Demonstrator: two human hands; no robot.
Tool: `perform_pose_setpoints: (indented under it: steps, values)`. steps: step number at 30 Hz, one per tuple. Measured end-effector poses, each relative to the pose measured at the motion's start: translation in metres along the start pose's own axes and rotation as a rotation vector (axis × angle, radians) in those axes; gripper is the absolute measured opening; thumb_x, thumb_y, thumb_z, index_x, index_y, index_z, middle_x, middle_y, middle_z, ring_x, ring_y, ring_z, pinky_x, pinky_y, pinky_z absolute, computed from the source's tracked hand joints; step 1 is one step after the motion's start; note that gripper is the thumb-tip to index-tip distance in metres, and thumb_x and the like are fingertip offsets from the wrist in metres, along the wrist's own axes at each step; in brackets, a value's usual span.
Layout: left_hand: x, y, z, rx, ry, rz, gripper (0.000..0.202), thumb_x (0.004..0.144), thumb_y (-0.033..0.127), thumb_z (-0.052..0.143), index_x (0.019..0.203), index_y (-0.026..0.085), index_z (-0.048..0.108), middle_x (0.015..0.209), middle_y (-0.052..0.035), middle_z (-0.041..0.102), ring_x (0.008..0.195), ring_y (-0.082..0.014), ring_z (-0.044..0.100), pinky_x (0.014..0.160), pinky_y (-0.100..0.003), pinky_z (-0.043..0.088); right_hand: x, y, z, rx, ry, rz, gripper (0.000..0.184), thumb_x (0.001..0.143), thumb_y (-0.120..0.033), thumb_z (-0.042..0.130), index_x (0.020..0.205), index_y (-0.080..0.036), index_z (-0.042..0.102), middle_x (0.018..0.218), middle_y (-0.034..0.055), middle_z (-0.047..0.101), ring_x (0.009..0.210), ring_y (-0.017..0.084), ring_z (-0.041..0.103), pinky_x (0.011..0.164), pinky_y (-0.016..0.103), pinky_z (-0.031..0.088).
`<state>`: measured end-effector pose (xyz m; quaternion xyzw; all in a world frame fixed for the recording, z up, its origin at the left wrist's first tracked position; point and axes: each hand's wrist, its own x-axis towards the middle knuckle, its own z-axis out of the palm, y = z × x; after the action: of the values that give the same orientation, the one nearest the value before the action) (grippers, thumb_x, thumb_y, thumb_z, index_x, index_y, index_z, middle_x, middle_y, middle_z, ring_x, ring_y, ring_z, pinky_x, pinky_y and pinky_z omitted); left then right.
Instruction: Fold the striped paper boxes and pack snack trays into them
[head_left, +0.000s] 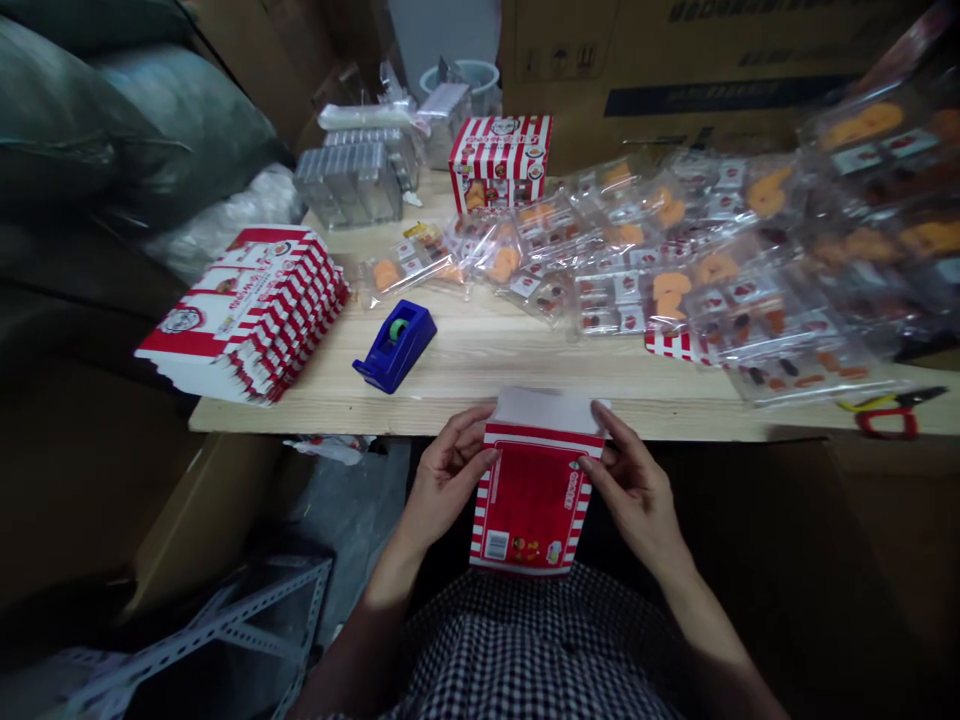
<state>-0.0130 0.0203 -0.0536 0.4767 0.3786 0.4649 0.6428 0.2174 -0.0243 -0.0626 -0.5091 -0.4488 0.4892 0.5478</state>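
The red carton (534,500) is held up between the two hands, on the near side of the desk (495,355) and above the person's lap. Its facing panel is deep red, bordered by red-and-white stripes, with a barcode at the lower left, small coloured pictures along the bottom and pale lettering by the right side; a plain white flap (547,410) stands at the top. The left hand (451,480) pinches the carton's left edge, thumb on the front; the right hand (634,485) grips the upper right edge likewise, its forefinger by the flap's corner. The card looks thin and smooth. Beyond the left hand sit a squat blue tape dispenser (397,345) of hard plastic and, farther left, a stack of flattened cartons (247,310) with fanned striped edges. Beyond and right of the right hand, glossy clear packs (675,290) with orange pieces heap loosely, and red-handled cutters (892,412) lie near the desk's front edge. That straight, pale wooden edge runs just beyond the fingers; past it, a strip of bare grain between dispenser and packs leaves room to move.
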Motion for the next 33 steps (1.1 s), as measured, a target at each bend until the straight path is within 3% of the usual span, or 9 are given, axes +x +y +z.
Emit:
perform_pose_setpoints:
  steps: [2,6,12,16,20,25,28,30,33]
  values:
    - [0.0,0.0,-0.002,-0.002,-0.028,0.009,0.052,0.09,0.019,0.068,0.14,0.031,0.054,0.13,-0.0068,0.069,0.107,-0.0176,0.069,0.096,-0.031,0.053,0.003,0.0,0.002,0.115,0.044,0.017,0.065,0.092,-0.023,0.068,0.147,-0.042,0.041,0.147,0.0025,0.056,0.116,0.021,0.068,0.098,0.041,0.059]
    - [0.004,-0.003,-0.006,-0.021,-0.079,0.009,0.061,0.087,0.015,0.071,0.142,0.035,0.053,0.136,-0.0062,0.065,0.103,-0.0151,0.068,0.094,-0.028,0.054,0.007,-0.005,-0.001,0.134,0.019,0.031,0.053,0.091,-0.023,0.07,0.14,-0.034,0.053,0.146,0.0063,0.058,0.128,0.025,0.061,0.105,0.043,0.055]
    - [0.007,-0.007,-0.002,-0.082,0.021,0.016,0.068,0.085,0.014,0.073,0.142,0.037,0.045,0.126,-0.005,0.07,0.096,-0.0144,0.071,0.086,-0.027,0.056,0.011,-0.017,-0.006,0.031,0.03,-0.017,0.047,0.089,-0.02,0.072,0.133,-0.033,0.062,0.138,0.0044,0.065,0.109,0.02,0.071,0.096,0.038,0.06]
    - [0.006,-0.002,0.0,-0.06,-0.003,0.026,0.056,0.086,0.017,0.072,0.136,0.032,0.052,0.122,-0.0058,0.071,0.101,-0.0168,0.07,0.091,-0.03,0.054,0.013,-0.015,-0.001,0.114,0.129,-0.057,0.041,0.086,-0.017,0.075,0.122,-0.033,0.065,0.132,0.0031,0.07,0.106,0.019,0.073,0.097,0.038,0.06]
    - [0.006,0.005,-0.002,-0.003,-0.011,0.009,0.046,0.088,0.021,0.071,0.131,0.028,0.059,0.121,-0.0061,0.07,0.105,-0.0182,0.068,0.096,-0.031,0.051,0.013,-0.018,-0.005,0.065,0.049,0.001,0.03,0.087,-0.021,0.075,0.115,-0.029,0.071,0.121,0.0043,0.075,0.1,0.018,0.075,0.091,0.032,0.061]
    - [0.008,0.002,-0.007,0.17,0.031,-0.068,0.024,0.09,0.029,0.069,0.111,0.02,0.07,0.098,-0.0044,0.072,0.088,-0.0155,0.066,0.082,-0.025,0.05,0.015,-0.027,-0.01,0.095,-0.098,0.169,0.025,0.091,-0.027,0.071,0.116,-0.027,0.07,0.104,0.0044,0.079,0.081,0.015,0.075,0.076,0.028,0.061]
    - [0.011,-0.004,-0.012,0.216,0.052,-0.124,0.02,0.091,0.035,0.066,0.097,0.017,0.071,0.087,-0.003,0.069,0.078,-0.0147,0.062,0.076,-0.025,0.048,0.02,-0.019,-0.006,0.1,-0.153,0.23,0.022,0.089,-0.03,0.073,0.111,-0.027,0.07,0.109,0.0038,0.077,0.085,0.015,0.074,0.078,0.029,0.06]
    - [0.014,-0.01,-0.016,0.237,0.042,-0.148,0.022,0.092,0.037,0.065,0.091,0.016,0.071,0.089,-0.004,0.068,0.082,-0.0163,0.062,0.079,-0.026,0.047,0.024,-0.006,-0.003,0.097,-0.166,0.235,0.02,0.088,-0.033,0.073,0.106,-0.026,0.07,0.112,0.0034,0.075,0.092,0.017,0.073,0.085,0.031,0.059]
    - [0.015,-0.016,-0.023,0.304,0.036,-0.098,0.023,0.091,0.035,0.065,0.081,0.015,0.071,0.108,-0.0076,0.068,0.105,-0.0209,0.061,0.093,-0.029,0.044,0.026,0.015,-0.001,0.057,-0.161,0.218,0.019,0.088,-0.037,0.072,0.103,-0.025,0.071,0.11,0.0036,0.075,0.098,0.018,0.071,0.09,0.034,0.056]
